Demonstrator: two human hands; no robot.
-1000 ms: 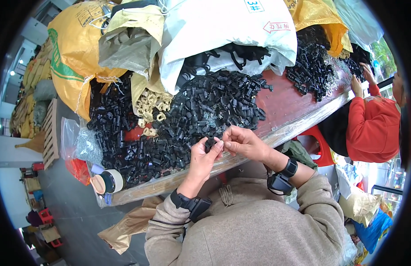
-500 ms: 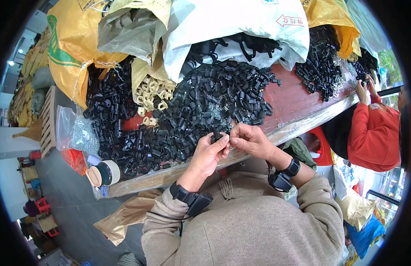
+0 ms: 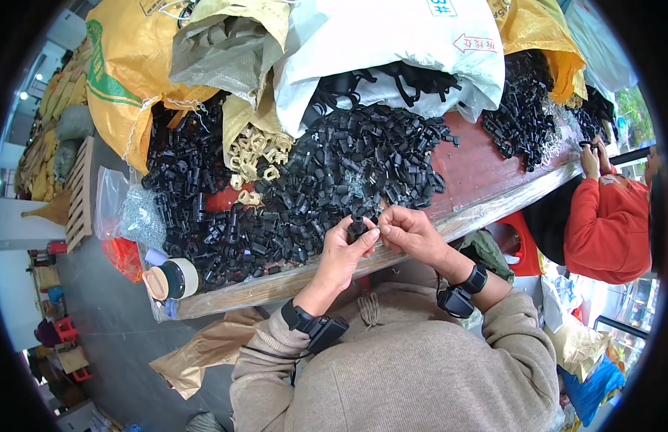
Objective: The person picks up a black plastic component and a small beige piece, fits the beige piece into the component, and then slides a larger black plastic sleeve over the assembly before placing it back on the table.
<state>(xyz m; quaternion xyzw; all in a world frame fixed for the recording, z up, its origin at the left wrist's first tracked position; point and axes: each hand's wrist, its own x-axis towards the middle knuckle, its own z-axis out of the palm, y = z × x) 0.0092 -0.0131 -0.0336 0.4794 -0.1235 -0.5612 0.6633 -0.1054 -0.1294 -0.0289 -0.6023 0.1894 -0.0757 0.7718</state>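
Between the thumb and fingers of my left hand (image 3: 344, 249) is a small black plastic part (image 3: 357, 227), held at the table's front edge. Close on its right, my right hand (image 3: 409, 234) is pinched; whatever sits between those fingertips is too small to make out. Just beyond both hands spreads a heap of black plastic parts (image 3: 370, 155). Small silvery metal pieces (image 3: 357, 186) lie among them. Beige plastic pieces (image 3: 258, 155) spill from a sack mouth left of the heap.
White (image 3: 391, 43) and yellow sacks (image 3: 122, 65) line the table's back. A lidded jar (image 3: 179, 279) and a clear bag of metal bits (image 3: 141, 216) stand at the left end. A person in red (image 3: 606, 229) works at the right. The wooden table edge (image 3: 276, 289) runs before me.
The black part in my left hand now shows more above the fingers. My right fingertips have shifted slightly away from it. The view has moved a little.
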